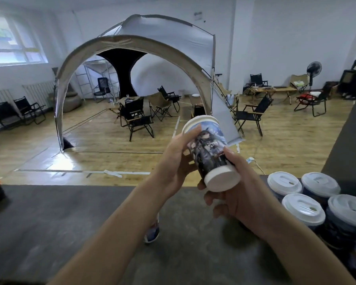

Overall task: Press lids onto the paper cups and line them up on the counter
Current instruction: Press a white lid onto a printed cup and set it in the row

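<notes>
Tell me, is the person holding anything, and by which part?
A printed paper cup, held tilted. The left hand grips its side wall near the far end; the right hand holds the near white end, thumb on the wall.

five lidded cups (303, 208) (one cropped), one held cup (210, 149)

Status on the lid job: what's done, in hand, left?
Done: at least five lidded cups stand clustered at the right end of the counter, not in one line. In hand: a printed paper cup, tilted base toward the camera, held by the left hand and right hand; whether it is lidded can't be told. Left: set it down, probably straighten the row. No loose lids or bare cups in view.
</notes>
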A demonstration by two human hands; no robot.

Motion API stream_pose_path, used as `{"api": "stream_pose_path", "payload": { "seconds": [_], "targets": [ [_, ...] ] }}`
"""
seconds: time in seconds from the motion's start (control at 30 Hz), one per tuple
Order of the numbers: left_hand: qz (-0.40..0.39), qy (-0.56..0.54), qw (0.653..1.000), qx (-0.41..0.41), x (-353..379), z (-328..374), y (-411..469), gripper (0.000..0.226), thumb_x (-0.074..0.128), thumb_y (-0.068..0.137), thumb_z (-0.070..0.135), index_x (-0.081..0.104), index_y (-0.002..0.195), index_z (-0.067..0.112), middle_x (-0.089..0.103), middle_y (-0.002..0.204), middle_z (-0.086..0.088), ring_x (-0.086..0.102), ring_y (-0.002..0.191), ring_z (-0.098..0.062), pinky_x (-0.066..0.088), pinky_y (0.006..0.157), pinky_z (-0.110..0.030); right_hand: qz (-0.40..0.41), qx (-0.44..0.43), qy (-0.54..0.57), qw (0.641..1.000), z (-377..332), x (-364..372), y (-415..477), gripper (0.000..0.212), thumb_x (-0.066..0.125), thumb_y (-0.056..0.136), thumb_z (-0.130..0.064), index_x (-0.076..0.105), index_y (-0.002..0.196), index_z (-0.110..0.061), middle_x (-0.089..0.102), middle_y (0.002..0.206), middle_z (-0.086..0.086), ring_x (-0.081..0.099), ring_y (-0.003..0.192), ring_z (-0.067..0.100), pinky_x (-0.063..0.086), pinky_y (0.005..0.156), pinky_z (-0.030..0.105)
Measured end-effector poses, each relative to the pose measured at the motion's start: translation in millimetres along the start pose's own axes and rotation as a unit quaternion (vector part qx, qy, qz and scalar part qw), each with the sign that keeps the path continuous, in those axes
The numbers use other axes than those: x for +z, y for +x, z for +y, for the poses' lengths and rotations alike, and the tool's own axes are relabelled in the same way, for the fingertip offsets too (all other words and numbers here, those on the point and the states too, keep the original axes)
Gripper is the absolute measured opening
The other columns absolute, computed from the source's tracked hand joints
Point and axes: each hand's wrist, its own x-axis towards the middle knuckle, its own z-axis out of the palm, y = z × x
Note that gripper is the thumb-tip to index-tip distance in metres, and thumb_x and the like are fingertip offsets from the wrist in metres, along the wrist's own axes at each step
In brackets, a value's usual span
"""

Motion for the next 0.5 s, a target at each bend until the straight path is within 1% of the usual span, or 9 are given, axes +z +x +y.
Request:
{"api": "stream_pose_path", "payload": {
  "seconds": [0.07, 0.1, 0.17, 0.23, 0.3, 0.37, 0.43, 0.47, 0.5],
  "targets": [
    [0.003, -0.004, 1.000, -0.002, -3.6, -2.5, -0.3, 0.058, 0.070, 0.088, 0.044, 0.063, 0.130, 0.005, 0.070, 0.126, -0.018, 0.068, 0.109, -0.033, 0.055, 0.092, -0.044, -0.003, 0.004, -0.011, 1.000, 1.7, -0.5, 0.2, 0.070, 0.050, 0.086, -0.067, 0.063, 0.121, -0.008, 0.067, 0.088, 0.020, 0.062, 0.064, 0.025, 0.049, 0.047, 0.029],
    [0.010, -0.008, 1.000, -0.001, -4.6, -4.0, 0.0, 0.060, 0.072, 0.086, 0.045, 0.063, 0.131, 0.006, 0.070, 0.126, -0.017, 0.068, 0.110, -0.034, 0.056, 0.092, -0.045, -0.006, 0.004, -0.022, 1.000, 3.0, -0.8, 0.1, 0.069, 0.048, 0.088, -0.068, 0.063, 0.120, -0.009, 0.068, 0.089, 0.019, 0.063, 0.065, 0.025, 0.050, 0.048, 0.029],
    [0.019, -0.012, 1.000, 0.006, -5.5, -6.8, 1.6, 0.072, 0.076, 0.077, 0.049, 0.061, 0.133, 0.006, 0.070, 0.127, -0.017, 0.067, 0.116, -0.038, 0.054, 0.101, -0.051, 0.001, -0.005, -0.054, 0.999, 5.2, 0.8, 1.1, 0.069, 0.047, 0.088, -0.071, 0.064, 0.120, -0.013, 0.069, 0.092, 0.018, 0.065, 0.067, 0.026, 0.051, 0.050, 0.030],
    [0.025, -0.012, 0.999, 0.020, -5.7, -8.9, 2.3, 0.080, 0.078, 0.072, 0.052, 0.059, 0.134, 0.005, 0.070, 0.127, -0.018, 0.066, 0.118, -0.039, 0.049, 0.107, -0.056, 0.022, -0.021, -0.087, 0.996, 6.4, 3.6, 2.5, 0.069, 0.050, 0.085, -0.073, 0.067, 0.118, -0.015, 0.071, 0.094, 0.016, 0.067, 0.068, 0.025, 0.052, 0.050, 0.031],
    [0.024, -0.010, 0.999, 0.036, -6.1, -8.7, 1.2, 0.074, 0.075, 0.077, 0.050, 0.061, 0.133, 0.004, 0.070, 0.127, -0.017, 0.065, 0.120, -0.038, 0.046, 0.110, -0.058, 0.029, -0.030, -0.106, 0.993, 6.9, 4.6, 5.6, 0.067, 0.054, 0.084, -0.070, 0.068, 0.116, -0.014, 0.070, 0.095, 0.016, 0.067, 0.067, 0.023, 0.052, 0.050, 0.030],
    [0.012, -0.013, 0.999, 0.040, -5.8, -7.3, -0.5, 0.065, 0.068, 0.087, 0.049, 0.062, 0.133, 0.004, 0.069, 0.128, -0.017, 0.065, 0.120, -0.037, 0.045, 0.111, -0.057, 0.020, -0.033, -0.104, 0.994, 5.9, 5.8, 6.2, 0.062, 0.054, 0.088, -0.065, 0.067, 0.117, -0.012, 0.070, 0.095, 0.017, 0.066, 0.067, 0.023, 0.052, 0.048, 0.029],
    [-0.008, -0.025, 0.999, 0.040, -5.2, -4.1, -2.9, 0.059, 0.060, 0.096, 0.045, 0.060, 0.134, 0.000, 0.069, 0.127, -0.019, 0.067, 0.113, -0.035, 0.047, 0.110, -0.054, -0.003, -0.031, -0.094, 0.995, 5.5, 6.5, 5.9, 0.060, 0.050, 0.091, -0.063, 0.065, 0.118, -0.012, 0.071, 0.096, 0.018, 0.065, 0.069, 0.024, 0.053, 0.047, 0.029],
    [-0.010, -0.032, 0.998, 0.045, -3.6, -1.8, -3.6, 0.060, 0.061, 0.097, 0.044, 0.057, 0.136, -0.002, 0.068, 0.127, -0.021, 0.068, 0.110, -0.034, 0.049, 0.106, -0.053, -0.011, -0.030, -0.090, 0.995, 5.4, 7.1, 5.1, 0.061, 0.049, 0.091, -0.064, 0.065, 0.120, -0.013, 0.071, 0.097, 0.019, 0.066, 0.070, 0.025, 0.054, 0.047, 0.030],
    [0.000, -0.036, 0.998, 0.051, -3.5, -1.0, -2.9, 0.065, 0.067, 0.092, 0.044, 0.055, 0.137, -0.002, 0.067, 0.129, -0.023, 0.069, 0.109, -0.035, 0.052, 0.102, -0.053, -0.011, -0.030, -0.092, 0.995, 6.2, 7.6, 4.3, 0.062, 0.050, 0.089, -0.066, 0.065, 0.121, -0.014, 0.071, 0.099, 0.019, 0.066, 0.071, 0.026, 0.054, 0.048, 0.031]
  ]
}}
